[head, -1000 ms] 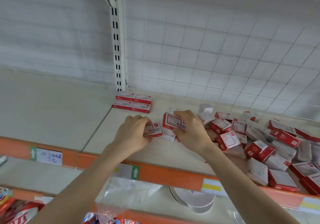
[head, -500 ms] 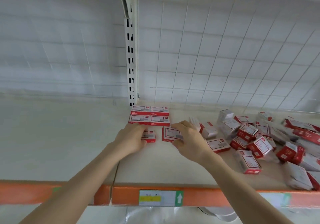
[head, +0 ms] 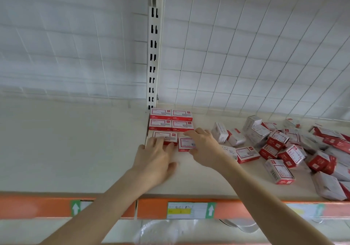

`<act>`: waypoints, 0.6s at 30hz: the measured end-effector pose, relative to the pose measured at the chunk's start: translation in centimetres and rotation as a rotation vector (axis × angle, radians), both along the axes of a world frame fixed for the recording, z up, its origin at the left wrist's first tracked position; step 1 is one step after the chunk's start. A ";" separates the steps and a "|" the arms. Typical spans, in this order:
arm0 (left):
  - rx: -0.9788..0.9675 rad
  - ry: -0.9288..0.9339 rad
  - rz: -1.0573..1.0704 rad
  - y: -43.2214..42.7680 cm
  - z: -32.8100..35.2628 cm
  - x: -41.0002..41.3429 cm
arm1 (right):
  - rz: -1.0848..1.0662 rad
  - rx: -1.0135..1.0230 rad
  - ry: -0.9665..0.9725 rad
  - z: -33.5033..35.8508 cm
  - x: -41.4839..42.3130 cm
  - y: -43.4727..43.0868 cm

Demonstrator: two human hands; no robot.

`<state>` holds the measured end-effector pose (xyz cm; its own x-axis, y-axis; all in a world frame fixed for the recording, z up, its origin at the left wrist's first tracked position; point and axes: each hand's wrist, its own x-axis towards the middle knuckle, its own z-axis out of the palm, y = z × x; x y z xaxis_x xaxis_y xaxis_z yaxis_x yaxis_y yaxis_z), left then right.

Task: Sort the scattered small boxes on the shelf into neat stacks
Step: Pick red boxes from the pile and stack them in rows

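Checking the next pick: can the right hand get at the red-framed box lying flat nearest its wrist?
Probably yes, once it lets go. The right hand pinches a box beside the neat rows. The flat box lies face up just right of its wrist, nothing on top of it.

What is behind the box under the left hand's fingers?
Four boxes in a two-by-two block, by the slotted post. Whether more lie beneath them is hidden.

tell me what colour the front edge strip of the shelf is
The front edge strip is orange, seen best in the head view.
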<state>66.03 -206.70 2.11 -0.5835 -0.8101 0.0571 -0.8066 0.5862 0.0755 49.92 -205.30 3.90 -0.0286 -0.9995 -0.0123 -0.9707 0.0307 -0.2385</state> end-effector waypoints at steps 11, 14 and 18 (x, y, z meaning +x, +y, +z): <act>-0.012 -0.023 0.079 0.2 -0.4 -0.4 | -0.007 -0.102 0.086 -1.1 0.3 0.7; -0.013 -0.019 0.105 0.0 -0.5 -0.4 | 0.016 -0.096 0.081 -1.4 0.3 0.9; -0.012 -0.022 0.121 -0.4 -0.5 -0.5 | 0.032 -0.082 0.079 -1.6 0.4 1.0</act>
<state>65.58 -207.09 1.63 -0.4826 -0.8740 0.0560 -0.8729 0.4853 0.0506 50.33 -204.33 2.27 0.0056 -0.9975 0.0710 -0.9868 -0.0170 -0.1612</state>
